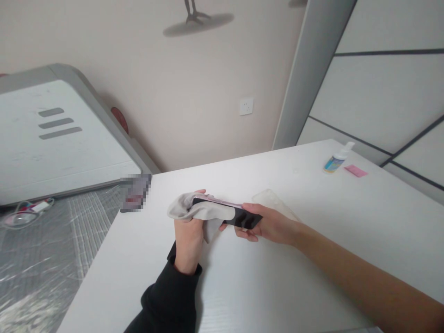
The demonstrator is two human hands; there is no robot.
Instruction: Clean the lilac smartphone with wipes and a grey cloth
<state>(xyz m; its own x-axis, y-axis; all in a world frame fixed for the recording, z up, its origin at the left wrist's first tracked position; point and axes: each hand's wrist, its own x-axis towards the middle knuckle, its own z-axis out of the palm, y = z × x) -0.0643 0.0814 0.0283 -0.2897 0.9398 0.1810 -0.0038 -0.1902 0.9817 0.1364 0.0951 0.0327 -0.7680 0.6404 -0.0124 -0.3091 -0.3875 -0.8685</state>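
Note:
Above the white table, a phone (248, 219) with a dark screen and a pinkish edge is held tilted between both hands. My right hand (268, 224) grips its right end, thumb on the upper edge and fingers beneath. A light grey cloth (211, 211) wraps the phone's left part and drapes over the screen. Through this cloth my left hand (189, 231) is closed around the phone's left end; most of its fingers are hidden. Behind my right hand a clear phone case (274, 202) lies on the table, partly covered by the wrist.
On the white table (243, 286), a spray bottle (336, 159) stands at the far right beside a pink packet (355, 170). A blurred-out flat item (136, 193) lies at the left edge. A wall with a socket (246, 106) rises behind.

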